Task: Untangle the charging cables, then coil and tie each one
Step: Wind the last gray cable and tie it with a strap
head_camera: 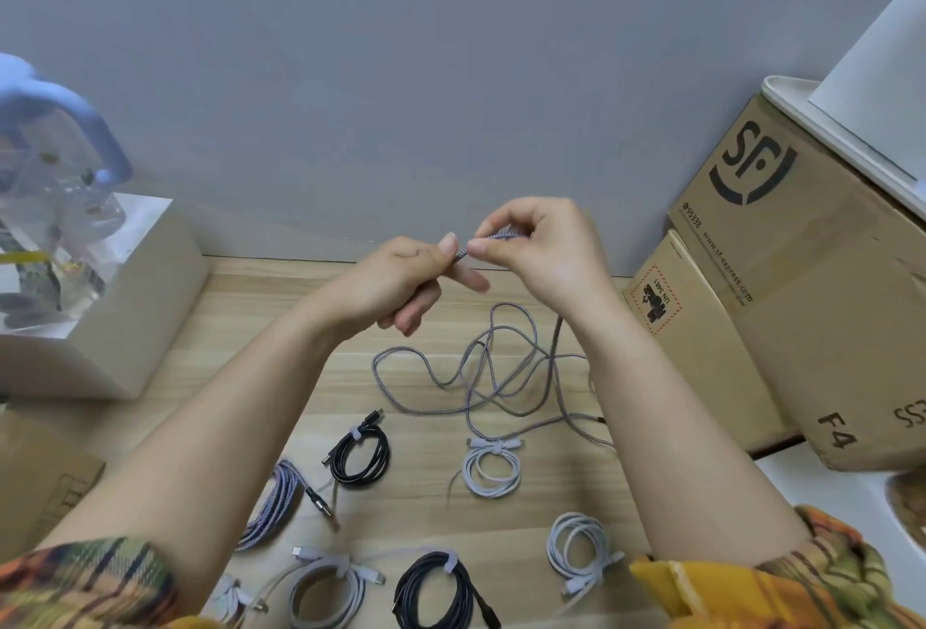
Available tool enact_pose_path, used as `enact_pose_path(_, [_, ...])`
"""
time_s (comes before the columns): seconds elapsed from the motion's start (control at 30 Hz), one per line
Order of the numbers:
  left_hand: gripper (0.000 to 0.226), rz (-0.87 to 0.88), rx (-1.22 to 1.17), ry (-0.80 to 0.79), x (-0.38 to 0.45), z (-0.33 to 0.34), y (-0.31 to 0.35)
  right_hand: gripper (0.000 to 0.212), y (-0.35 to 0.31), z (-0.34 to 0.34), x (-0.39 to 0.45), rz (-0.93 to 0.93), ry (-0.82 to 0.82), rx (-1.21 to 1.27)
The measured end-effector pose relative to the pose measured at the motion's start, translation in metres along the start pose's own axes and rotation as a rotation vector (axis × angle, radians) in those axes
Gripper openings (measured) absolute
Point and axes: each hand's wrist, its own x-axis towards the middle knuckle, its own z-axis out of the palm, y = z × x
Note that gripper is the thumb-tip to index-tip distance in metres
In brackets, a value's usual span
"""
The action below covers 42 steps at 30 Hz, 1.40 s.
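Both grips pinching one end of the grey braided cable (481, 368): our left hand (396, 282) and right hand (531, 247) hold it raised above the table (280, 378), the rest lying in a loose tangle below. Coiled cables sit near us, most visibly tied: black coil (361, 453), white coil (493, 468), several more. We judge this the last loose one; coil and tie remain.

The scene is seen from one head-worn camera, aimed forward and down, close over the wooden table (260, 327) toward its far edge.
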Motion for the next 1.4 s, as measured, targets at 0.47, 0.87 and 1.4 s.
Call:
enact_pose_path(0.47, [0.040,0.142,-1.645,-0.397,0.007,0.000,0.007,0.031,0.008,0.013,-0.004,0.326,-0.441,0.475])
enact_pose_path(0.87, [0.047,0.044,-0.641,0.259,0.014,0.016,0.004,0.024,-0.003,0.023,-0.028,0.057,-0.528,-0.405])
enact_pose_path(1.4, [0.069,-0.076,0.133,-0.167,-0.010,0.001,-0.013,0.017,0.005,-0.001,-0.011,0.009,-0.232,-0.034])
